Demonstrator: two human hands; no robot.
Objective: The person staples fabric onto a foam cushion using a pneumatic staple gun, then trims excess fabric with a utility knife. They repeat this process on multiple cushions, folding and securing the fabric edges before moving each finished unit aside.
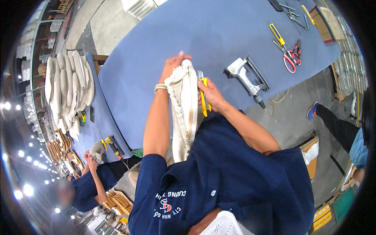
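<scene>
A long, narrow padded piece covered in off-white fabric (190, 98) stands up lengthwise in front of my chest, its woven fabric edge frayed along the left. My left hand (175, 64) is closed around its far end, with part of the fingers hidden behind it. Closed in my right hand (212, 96) is a yellow-handled hand tool (203, 102), held against the piece's right side. Its tip looks pale and thin; the exact kind is unclear. On the table to the right lies a silver staple gun (244, 74), its hose end toward me.
The blue-covered table (156, 35) holds red-handled scissors (289, 62), a yellow-handled screwdriver (277, 34) and a cardboard box (327, 24) at right. Padded fabric pieces (68, 84) are piled at left. A co-worker (92, 180) works at lower left; another person's leg (333, 125) shows at right.
</scene>
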